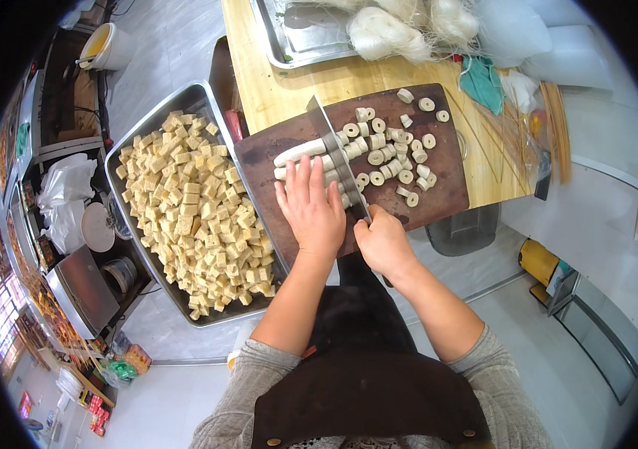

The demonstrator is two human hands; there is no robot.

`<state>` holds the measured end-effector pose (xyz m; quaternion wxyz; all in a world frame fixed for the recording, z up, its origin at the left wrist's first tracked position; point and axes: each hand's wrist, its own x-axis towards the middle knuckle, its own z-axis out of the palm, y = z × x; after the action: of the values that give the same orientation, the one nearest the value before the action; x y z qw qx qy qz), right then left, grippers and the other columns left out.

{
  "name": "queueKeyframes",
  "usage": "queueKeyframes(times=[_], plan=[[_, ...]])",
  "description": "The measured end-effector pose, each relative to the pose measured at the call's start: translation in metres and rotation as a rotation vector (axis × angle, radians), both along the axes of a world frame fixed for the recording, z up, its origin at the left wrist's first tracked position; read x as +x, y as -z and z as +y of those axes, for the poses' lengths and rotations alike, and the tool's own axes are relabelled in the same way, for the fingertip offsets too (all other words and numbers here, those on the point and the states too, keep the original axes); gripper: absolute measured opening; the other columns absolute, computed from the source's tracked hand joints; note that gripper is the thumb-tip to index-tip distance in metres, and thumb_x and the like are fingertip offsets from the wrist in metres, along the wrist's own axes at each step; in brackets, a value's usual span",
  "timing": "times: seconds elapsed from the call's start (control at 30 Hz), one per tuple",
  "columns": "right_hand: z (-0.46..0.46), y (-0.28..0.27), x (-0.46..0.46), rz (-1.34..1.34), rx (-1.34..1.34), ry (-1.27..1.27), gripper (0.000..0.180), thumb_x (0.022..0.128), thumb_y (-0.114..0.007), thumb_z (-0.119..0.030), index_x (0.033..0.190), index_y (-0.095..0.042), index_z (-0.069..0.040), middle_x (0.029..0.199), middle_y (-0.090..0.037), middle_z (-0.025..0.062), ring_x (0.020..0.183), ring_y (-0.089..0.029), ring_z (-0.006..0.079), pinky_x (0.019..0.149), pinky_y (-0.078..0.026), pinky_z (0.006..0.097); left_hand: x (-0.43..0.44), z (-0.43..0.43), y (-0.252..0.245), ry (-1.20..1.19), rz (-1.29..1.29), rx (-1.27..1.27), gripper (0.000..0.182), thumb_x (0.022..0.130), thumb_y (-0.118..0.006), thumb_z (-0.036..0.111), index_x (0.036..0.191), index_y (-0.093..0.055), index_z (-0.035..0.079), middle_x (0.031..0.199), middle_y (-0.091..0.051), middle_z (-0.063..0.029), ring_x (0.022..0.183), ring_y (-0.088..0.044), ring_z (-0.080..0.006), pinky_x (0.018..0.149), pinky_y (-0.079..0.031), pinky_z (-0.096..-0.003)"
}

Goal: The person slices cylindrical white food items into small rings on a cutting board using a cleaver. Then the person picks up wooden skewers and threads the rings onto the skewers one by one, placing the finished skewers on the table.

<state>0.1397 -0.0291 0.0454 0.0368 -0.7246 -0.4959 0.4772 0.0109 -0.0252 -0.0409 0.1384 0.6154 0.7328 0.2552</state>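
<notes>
My right hand (383, 241) grips the handle of a cleaver (337, 143), whose long blade stands on edge across a row of pale tube-shaped food sticks (299, 151). Flat on those sticks, just left of the blade, rests my left hand (313, 207), fingers pointing away from me. Part of the sticks is hidden under it. To the right of the blade, cut ring-shaped pieces (386, 151) with holes in their centres lie scattered over the dark brown cutting board (437, 193). Some slices still sit in lines close to the blade.
Left of the board, a steel tray (156, 280) holds a heap of yellowish spongy cubes (190, 207). Another metal tray (274, 47) and bundles of white noodles (389, 33) occupy the wooden table's (274, 106) far side. Thin bamboo skewers (554, 132) and a green cloth (481, 84) lie at right.
</notes>
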Motion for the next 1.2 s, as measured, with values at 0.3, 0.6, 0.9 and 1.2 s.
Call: queueKeyframes(times=[0.3,0.6,0.9,1.2], plan=[[0.003,-0.001,0.003,0.013,-0.036,-0.006,0.033,0.095,-0.057,-0.016,0.115,-0.067,0.008,0.099,-0.072,0.0346,0.101,-0.069,0.0508,0.093,-0.054,0.0544,-0.010,0.012,0.025,0.008,0.058,0.074,0.054,0.096,-0.071,0.024,0.148,-0.058,0.013,0.153,-0.056,-0.0085,0.151,-0.043,-0.0335,0.126,-0.023,-0.0621],[0.004,-0.003,0.004,0.003,-0.025,-0.016,0.034,0.095,-0.057,-0.017,0.116,-0.067,0.008,0.099,-0.071,0.0346,0.101,-0.069,0.0509,0.093,-0.054,0.0548,-0.011,0.020,0.013,0.031,0.092,-0.011,0.055,0.101,-0.066,0.031,0.152,-0.056,0.014,0.162,-0.048,-0.0104,0.155,-0.035,-0.0392,0.127,-0.019,-0.0634],[-0.002,0.004,0.002,0.012,0.018,-0.010,0.031,0.095,-0.059,-0.018,0.113,-0.067,0.007,0.100,-0.072,0.0330,0.101,-0.069,0.0497,0.093,-0.054,0.0541,-0.009,0.020,0.021,0.007,0.062,0.009,0.048,0.101,-0.065,0.026,0.148,-0.060,0.020,0.154,-0.054,-0.0064,0.152,-0.039,-0.0372,0.126,-0.023,-0.0618],[-0.015,-0.024,0.015,0.153,0.082,0.098,0.024,0.097,-0.058,-0.016,0.103,-0.063,0.007,0.081,-0.069,0.0273,0.082,-0.069,0.0469,0.076,-0.052,0.0502,-0.008,0.020,0.023,-0.024,0.036,0.033,0.045,0.103,-0.064,0.026,0.147,-0.061,0.022,0.153,-0.056,-0.0043,0.152,-0.039,-0.0345,0.126,-0.023,-0.0600]])
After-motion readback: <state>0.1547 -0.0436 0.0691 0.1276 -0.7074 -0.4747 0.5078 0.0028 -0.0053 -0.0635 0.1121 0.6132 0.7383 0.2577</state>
